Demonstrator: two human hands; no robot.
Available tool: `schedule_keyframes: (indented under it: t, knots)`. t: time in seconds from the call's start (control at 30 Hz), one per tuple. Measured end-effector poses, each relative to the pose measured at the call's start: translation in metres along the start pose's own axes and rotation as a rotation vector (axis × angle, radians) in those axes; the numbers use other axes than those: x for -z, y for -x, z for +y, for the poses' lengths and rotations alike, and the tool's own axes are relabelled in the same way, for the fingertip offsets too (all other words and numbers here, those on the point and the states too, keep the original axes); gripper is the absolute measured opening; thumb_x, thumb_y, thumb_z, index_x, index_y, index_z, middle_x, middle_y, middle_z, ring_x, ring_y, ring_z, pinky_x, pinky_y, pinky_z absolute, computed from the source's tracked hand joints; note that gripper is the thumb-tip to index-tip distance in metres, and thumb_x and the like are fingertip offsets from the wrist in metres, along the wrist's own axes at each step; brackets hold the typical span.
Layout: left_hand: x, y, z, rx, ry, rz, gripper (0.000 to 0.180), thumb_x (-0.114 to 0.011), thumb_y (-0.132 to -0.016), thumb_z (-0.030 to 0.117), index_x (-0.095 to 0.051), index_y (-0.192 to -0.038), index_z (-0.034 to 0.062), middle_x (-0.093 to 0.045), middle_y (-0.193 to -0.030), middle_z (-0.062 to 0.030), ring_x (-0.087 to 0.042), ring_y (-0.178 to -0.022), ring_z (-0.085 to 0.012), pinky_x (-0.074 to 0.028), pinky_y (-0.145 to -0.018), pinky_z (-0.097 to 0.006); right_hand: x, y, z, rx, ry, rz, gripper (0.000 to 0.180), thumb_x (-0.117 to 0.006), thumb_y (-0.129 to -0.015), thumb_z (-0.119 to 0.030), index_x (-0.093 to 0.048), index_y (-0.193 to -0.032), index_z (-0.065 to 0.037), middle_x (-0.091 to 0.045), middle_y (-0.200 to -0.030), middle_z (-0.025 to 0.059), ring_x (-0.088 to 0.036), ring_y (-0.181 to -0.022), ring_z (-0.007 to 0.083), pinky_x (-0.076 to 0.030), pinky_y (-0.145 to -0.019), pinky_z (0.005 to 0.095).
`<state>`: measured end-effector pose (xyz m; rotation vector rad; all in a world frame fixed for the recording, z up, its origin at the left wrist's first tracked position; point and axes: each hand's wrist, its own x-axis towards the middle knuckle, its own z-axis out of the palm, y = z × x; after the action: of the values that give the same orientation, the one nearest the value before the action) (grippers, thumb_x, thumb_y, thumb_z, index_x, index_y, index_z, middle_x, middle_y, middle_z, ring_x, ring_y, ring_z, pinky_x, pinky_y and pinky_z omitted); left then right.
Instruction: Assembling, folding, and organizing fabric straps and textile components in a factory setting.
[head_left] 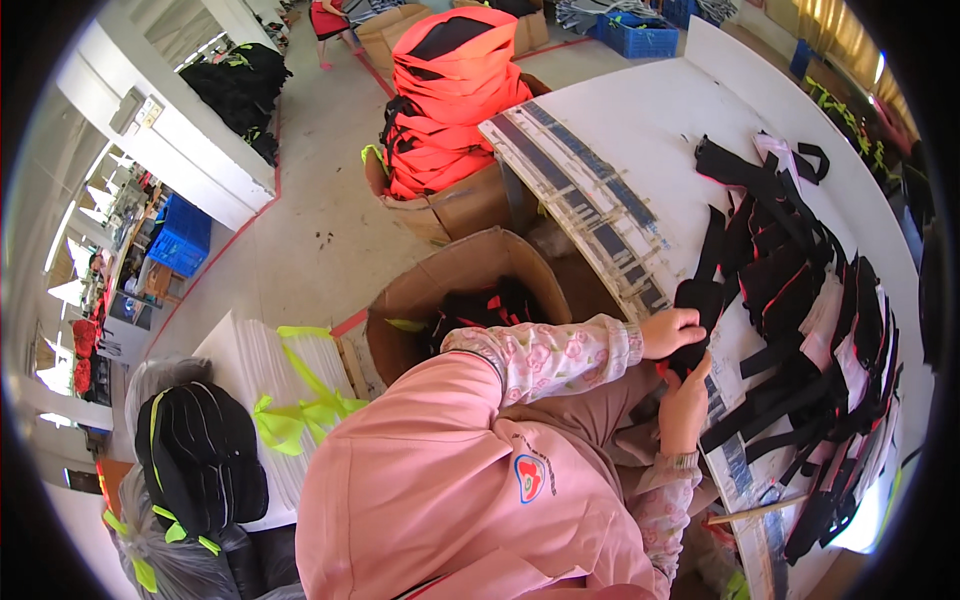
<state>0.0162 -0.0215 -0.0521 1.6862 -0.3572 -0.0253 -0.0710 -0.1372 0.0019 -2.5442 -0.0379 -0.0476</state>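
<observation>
Both my hands are at the near edge of a white table (pixel 600 110). My left hand (pixel 670 333) has its fingers closed on a black fabric piece (pixel 698 298) with a strap-like end. Just below it, my right hand (pixel 684 408) grips the lower part of the same piece, thumb up; a bit of red shows between the hands. The fingertips of the right hand are partly hidden. Beside them on the table lies a loose pile of black fabric straps (pixel 775 270) with red edges and some pale pink parts.
An open cardboard box (pixel 400 300) with black and red pieces stands left of my arm. Beyond it, orange-red fabric (pixel 455 130) rises in a tall stack. White sheets (pixel 230 350) with neon-yellow strips and a black padded bundle (pixel 200 455) are at lower left. A person (pixel 328 18) stands far back.
</observation>
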Motion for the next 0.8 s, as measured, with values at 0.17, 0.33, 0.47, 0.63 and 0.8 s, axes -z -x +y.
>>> schedule_keyframes:
  t: [0.17, 0.33, 0.47, 0.63, 0.8]
  knots:
    - [0.006, -0.017, 0.010, 0.056, -0.088, 0.268, 0.034, -0.059, -0.085, 0.034, -0.057, -0.073, 0.0027, -0.056, -0.062, -0.0081, -0.051, -0.058, -0.0133, -0.043, -0.057, -0.033, -0.004, -0.008, -0.014, -0.061, -0.365, 0.034, 0.059, -0.061, -0.083, -0.014, -0.030, -0.132, -0.004, -0.058, -0.103, 0.0297, -0.057, -0.095, 0.0447, -0.047, -0.077, 0.0457]
    - [0.059, -0.050, 0.012, -0.137, -0.553, 0.491, 0.032, -0.057, -0.085, 0.035, -0.057, -0.073, 0.0064, -0.059, -0.063, -0.0154, -0.059, -0.060, -0.0378, -0.045, -0.053, -0.045, -0.021, -0.018, -0.003, -0.046, -0.569, -0.033, 0.035, -0.057, -0.086, -0.024, -0.055, -0.107, 0.003, -0.062, -0.086, 0.0249, -0.061, -0.078, 0.0378, -0.047, -0.067, 0.0401]
    - [0.125, -0.079, -0.009, -0.043, -0.700, 0.638, 0.035, -0.054, -0.085, 0.038, -0.057, -0.073, 0.0048, -0.059, -0.069, -0.0195, -0.057, -0.067, -0.0409, -0.043, -0.058, -0.048, -0.003, 0.000, -0.033, -0.025, -0.717, -0.204, 0.022, -0.055, -0.087, -0.018, -0.055, -0.083, 0.003, -0.049, -0.060, 0.0165, -0.045, -0.054, 0.0234, -0.039, -0.054, 0.0364]
    - [0.186, -0.086, -0.010, -0.136, -0.751, 0.692, 0.038, -0.052, -0.086, 0.037, -0.056, -0.070, 0.0016, -0.058, -0.069, -0.0212, -0.057, -0.068, -0.0421, -0.043, -0.059, -0.048, 0.010, 0.015, -0.057, 0.148, -0.759, -0.242, 0.023, -0.054, -0.087, -0.015, -0.049, -0.076, 0.003, -0.044, -0.058, 0.0185, -0.039, -0.051, 0.0279, -0.036, -0.051, 0.0385]
    - [0.230, -0.081, -0.009, -0.168, -0.877, 0.751, 0.041, -0.049, -0.086, 0.037, -0.057, -0.070, 0.0011, -0.058, -0.068, -0.0224, -0.056, -0.068, -0.0427, -0.043, -0.060, -0.050, 0.026, 0.029, -0.080, 0.116, -0.804, -0.358, 0.023, -0.053, -0.088, -0.015, -0.048, -0.075, 0.003, -0.043, -0.058, 0.0187, -0.036, -0.050, 0.0268, -0.035, -0.048, 0.0369]
